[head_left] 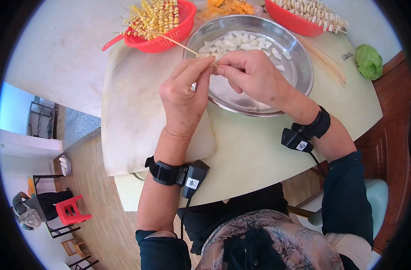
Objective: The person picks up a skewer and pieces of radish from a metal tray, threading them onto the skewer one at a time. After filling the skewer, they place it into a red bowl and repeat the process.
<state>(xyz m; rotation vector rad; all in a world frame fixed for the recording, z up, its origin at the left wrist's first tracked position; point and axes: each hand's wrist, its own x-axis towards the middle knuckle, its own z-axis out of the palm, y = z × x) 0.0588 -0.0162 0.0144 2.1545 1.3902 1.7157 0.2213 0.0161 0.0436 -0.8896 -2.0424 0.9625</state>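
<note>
One thin wooden skewer [182,46] slants through the upper middle of the frame, its upper left end near the baskets and its lower end among my fingertips. My left hand [186,92] grips it between thumb and fingers. My right hand [252,75] meets the left at that lower end, thumb and forefinger pinched closed; my fingers hide whether they hold the stick itself or a small piece on it.

Just beyond my hands, a round metal basin [300,74] sits in the upper middle, with white chunks [232,42] scattered mostly toward its far side. My right hand is over the basin, and my left is above the pale cutting board [138,108] at the left.

Several bare sticks [325,63] lie in a fan right of the basin, with a green leafy vegetable [368,61] near the upper right edge. At the upper left, a red basket [186,27] holds skewers loaded with yellow and whitish pieces [162,15]; at the upper right, a red container [293,23] carries skewers of white pieces [311,13]. Orange shreds [230,8] lie between them. The light green tabletop [250,153] spreads beneath, and a red stool [72,210] stands on the floor [102,202] at the lower left, beside another person [45,204].
</note>
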